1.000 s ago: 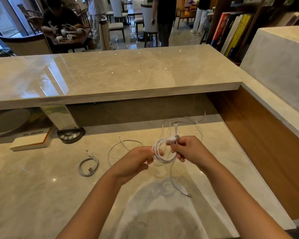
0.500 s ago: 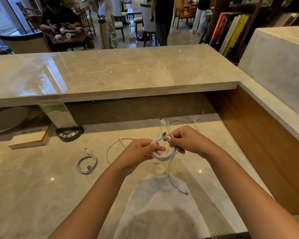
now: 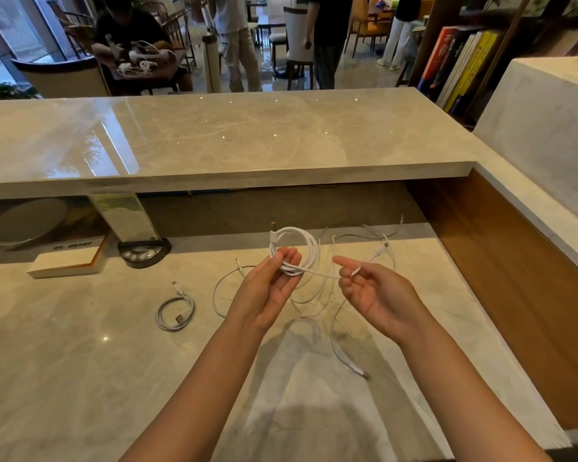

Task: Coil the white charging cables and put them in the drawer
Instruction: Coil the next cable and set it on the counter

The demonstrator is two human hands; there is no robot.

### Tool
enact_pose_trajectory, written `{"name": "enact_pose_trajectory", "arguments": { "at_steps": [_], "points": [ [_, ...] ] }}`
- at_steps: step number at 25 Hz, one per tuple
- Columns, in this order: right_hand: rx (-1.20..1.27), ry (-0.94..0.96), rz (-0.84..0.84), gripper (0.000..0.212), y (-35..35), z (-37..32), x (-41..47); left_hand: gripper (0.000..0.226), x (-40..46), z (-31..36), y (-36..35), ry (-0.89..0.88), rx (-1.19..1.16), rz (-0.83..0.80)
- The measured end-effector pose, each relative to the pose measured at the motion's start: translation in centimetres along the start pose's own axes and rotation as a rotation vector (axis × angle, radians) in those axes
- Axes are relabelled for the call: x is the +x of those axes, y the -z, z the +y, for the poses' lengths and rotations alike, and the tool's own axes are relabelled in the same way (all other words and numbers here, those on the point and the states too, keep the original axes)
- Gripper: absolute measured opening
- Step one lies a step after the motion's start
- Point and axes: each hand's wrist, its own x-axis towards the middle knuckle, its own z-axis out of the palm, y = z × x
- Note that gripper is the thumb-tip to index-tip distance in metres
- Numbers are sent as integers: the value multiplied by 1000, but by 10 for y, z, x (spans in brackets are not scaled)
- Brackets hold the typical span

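The bottom of the white coil (image 3: 296,250) was hidden behind the fingers of the left hand (image 3: 269,291), so the grip there could not be read. Both forearms ran off the lower edge. The loose cables (image 3: 364,235) under the counter overhang (image 3: 234,176) tangled too finely to count.

A book (image 3: 65,266) lies beside a round black device (image 3: 143,253) on the counter (image 3: 80,361).
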Motion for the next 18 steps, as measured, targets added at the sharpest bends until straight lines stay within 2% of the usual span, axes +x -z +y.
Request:
{"name": "enact_pose_trajectory", "arguments": {
  "at_steps": [3,6,8,11,15,18],
  "points": [
    [-262,32,65,24,-1,5,0,17,-1,-4,-1,9,-11,-19],
    [-729,102,157,23,-6,3,4,16,-5,-8,-2,14,131,-43],
    [-982,88,107,24,-10,-4,3,16,-8,-8,-4,38,189,-55],
    [-1036,82,12,28,-12,-13,2,16,-11,-6,-3,76,270,-43],
    [-975,189,9,32,-16,-7,4,17,-10,-13,1,115,304,-2],
    [-1177,376,-112,43,-16,3,3,16,-9,-14,2,107,274,26]
  ]
}}
